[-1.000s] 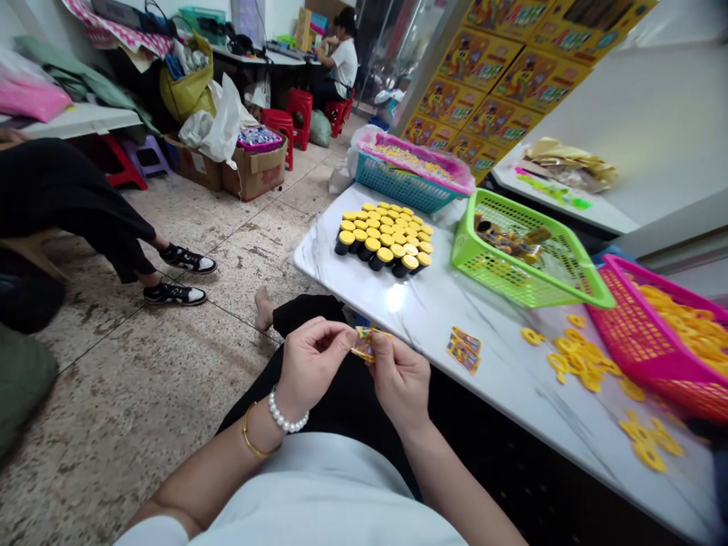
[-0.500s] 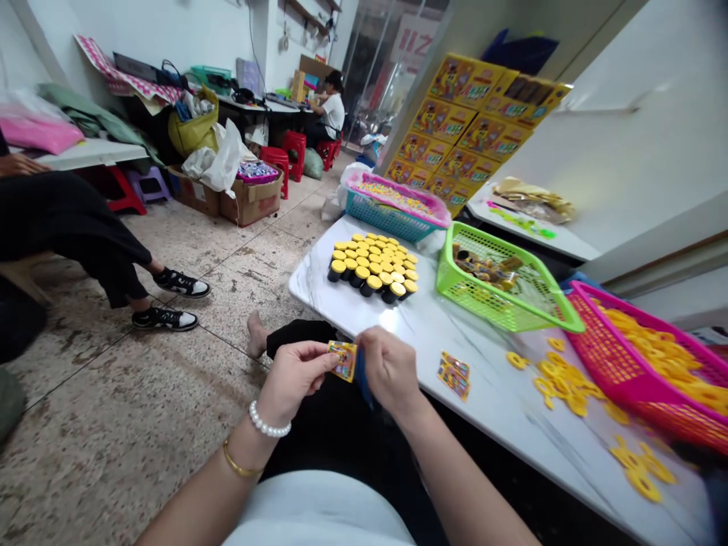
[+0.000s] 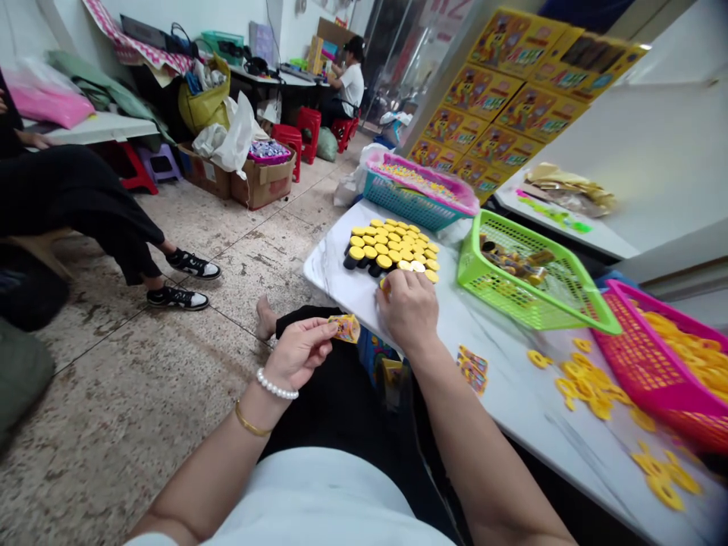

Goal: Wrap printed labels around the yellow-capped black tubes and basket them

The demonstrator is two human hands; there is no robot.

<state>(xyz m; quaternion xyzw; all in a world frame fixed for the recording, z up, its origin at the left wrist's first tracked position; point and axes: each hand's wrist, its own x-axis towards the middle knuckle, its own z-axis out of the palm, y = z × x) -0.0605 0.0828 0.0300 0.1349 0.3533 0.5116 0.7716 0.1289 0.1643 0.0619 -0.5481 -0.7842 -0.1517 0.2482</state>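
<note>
My left hand (image 3: 300, 350) pinches a small colourful sticker (image 3: 345, 327) over my lap, just off the table's near edge. Reaching forward onto the white marble table (image 3: 512, 394), my right hand (image 3: 408, 305) has its fingers curled over the nearest of several small black jars with yellow lids (image 3: 392, 244). A yellow lid shows at its fingertips; whether the jar is lifted I cannot tell. A small stack of the same stickers (image 3: 473, 369) lies on the table to the right of that wrist.
Green basket (image 3: 574, 303) with small items, blue-and-pink basket (image 3: 418, 199) behind the jars, pink basket (image 3: 648, 356) of yellow plastic rings at right, loose yellow rings (image 3: 585, 379) on the table. Yellow printed boxes (image 3: 512, 98) stacked behind. A seated person's legs (image 3: 102, 220) at left, another person (image 3: 349, 76) far back.
My right hand left the sticker and reached forward to the jars. The left hand keeps the sticker in about the same place.
</note>
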